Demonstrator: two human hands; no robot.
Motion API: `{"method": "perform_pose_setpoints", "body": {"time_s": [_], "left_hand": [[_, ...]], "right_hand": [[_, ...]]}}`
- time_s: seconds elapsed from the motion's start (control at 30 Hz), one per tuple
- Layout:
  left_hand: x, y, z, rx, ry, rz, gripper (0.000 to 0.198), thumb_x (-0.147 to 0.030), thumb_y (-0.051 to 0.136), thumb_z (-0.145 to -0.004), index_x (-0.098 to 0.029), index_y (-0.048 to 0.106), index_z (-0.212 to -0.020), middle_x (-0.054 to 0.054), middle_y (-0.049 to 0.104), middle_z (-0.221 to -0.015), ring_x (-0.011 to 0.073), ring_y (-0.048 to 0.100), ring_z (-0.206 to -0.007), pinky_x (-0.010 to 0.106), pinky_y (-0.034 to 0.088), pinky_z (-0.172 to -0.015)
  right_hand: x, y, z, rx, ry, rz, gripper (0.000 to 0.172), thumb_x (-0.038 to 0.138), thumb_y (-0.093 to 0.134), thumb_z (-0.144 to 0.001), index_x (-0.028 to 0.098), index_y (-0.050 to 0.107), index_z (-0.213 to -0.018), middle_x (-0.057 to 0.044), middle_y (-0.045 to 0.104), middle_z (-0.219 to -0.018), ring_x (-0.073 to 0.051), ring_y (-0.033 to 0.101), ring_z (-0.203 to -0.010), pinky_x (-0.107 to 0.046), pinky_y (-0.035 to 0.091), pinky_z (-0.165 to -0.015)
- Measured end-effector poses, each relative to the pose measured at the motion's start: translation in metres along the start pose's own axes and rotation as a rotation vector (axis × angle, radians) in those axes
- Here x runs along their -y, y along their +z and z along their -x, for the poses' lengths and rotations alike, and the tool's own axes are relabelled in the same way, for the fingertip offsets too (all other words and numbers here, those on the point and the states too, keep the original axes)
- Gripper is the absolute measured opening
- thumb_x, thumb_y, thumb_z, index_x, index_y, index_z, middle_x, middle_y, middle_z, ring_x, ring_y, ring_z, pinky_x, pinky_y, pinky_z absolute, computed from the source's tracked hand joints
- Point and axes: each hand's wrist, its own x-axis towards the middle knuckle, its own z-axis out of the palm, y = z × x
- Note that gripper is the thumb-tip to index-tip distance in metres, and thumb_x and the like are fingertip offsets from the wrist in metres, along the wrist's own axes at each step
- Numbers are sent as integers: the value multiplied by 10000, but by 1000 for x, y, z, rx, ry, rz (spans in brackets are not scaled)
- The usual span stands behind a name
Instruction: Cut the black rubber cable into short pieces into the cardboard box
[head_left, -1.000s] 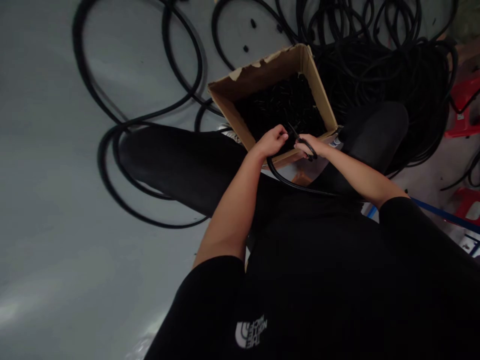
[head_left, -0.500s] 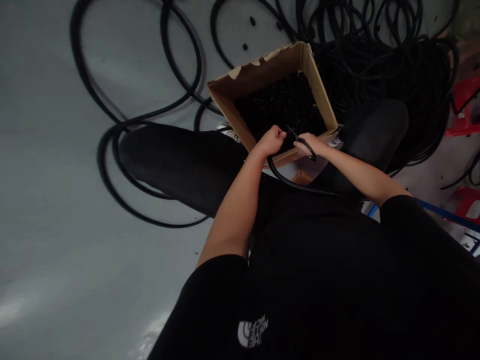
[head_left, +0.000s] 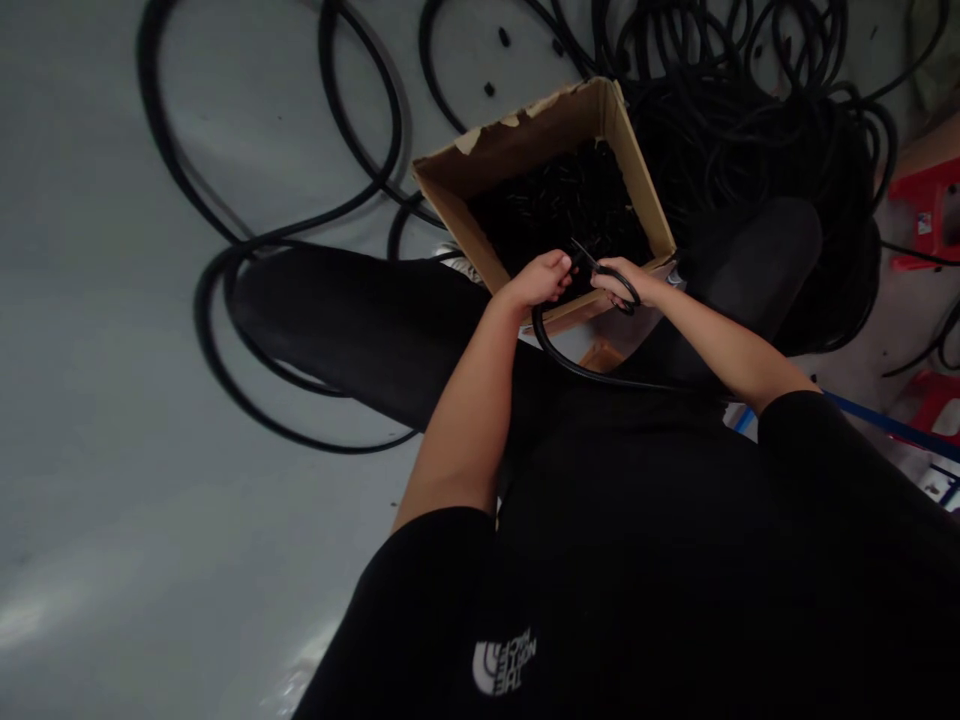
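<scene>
My left hand point(head_left: 547, 277) is closed round a black rubber hose point(head_left: 550, 345), which bends down from the fist and runs right across my lap. A short end of the hose pokes out past the fingers. My right hand point(head_left: 621, 282) grips a pair of scissors point(head_left: 631, 297) by the dark handles. The blades point up and left, right beside the hose end; whether they touch it I cannot tell. Both hands are over the near edge of an open cardboard box point(head_left: 457, 220), in which many short black cut pieces point(head_left: 555, 195) lie.
A big heap of coiled black hose point(head_left: 720, 130) lies beyond my right knee. Loose loops of hose point(head_left: 217, 350) spread over the grey floor point(head_left: 97, 400) at left. A few small black pieces point(head_left: 504, 38) lie behind the box. Red plastic stools point(head_left: 926, 215) stand at right.
The scissors' handles have spread apart and the right hand has opened around them. The left fingers have shifted slightly, and the dark hose end now shows at the fingertips.
</scene>
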Motion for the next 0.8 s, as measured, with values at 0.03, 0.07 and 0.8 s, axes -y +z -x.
{"method": "perform_pose_setpoints", "body": {"time_s": [0.03, 0.07, 0.8], "left_hand": [[-1, 1, 0, -14, -18, 2, 310, -310, 565, -1292, -218, 596, -998, -61, 494, -749, 90, 378, -549, 182, 321, -528], [-2, 2, 0, -28, -35, 1, 325, -281, 519, -1301, -213, 599, -994, -62, 493, -750, 88, 376, -544, 184, 319, -525], [-4, 9, -1, -111, -39, 70, 277, -131, 501, -1239, -211, 592, -991, -52, 535, -778, 94, 462, -596, 176, 365, -571]], "right_hand": [[-1, -1, 0, -5, -15, 35, 314, 140, 729, -1155, 238, 578, -898, 104, 514, -520, -99, 488, -405, -147, 342, -410], [-1, -1, 0, -9, -23, 76, 327, 134, 729, -1154, 236, 578, -883, 100, 515, -515, -99, 497, -408, -145, 349, -419], [-21, 7, -19, 42, 29, 59, 233, 135, 755, -1080, 246, 554, -1046, 69, 588, -697, -139, 640, -629, -172, 518, -577]]}}
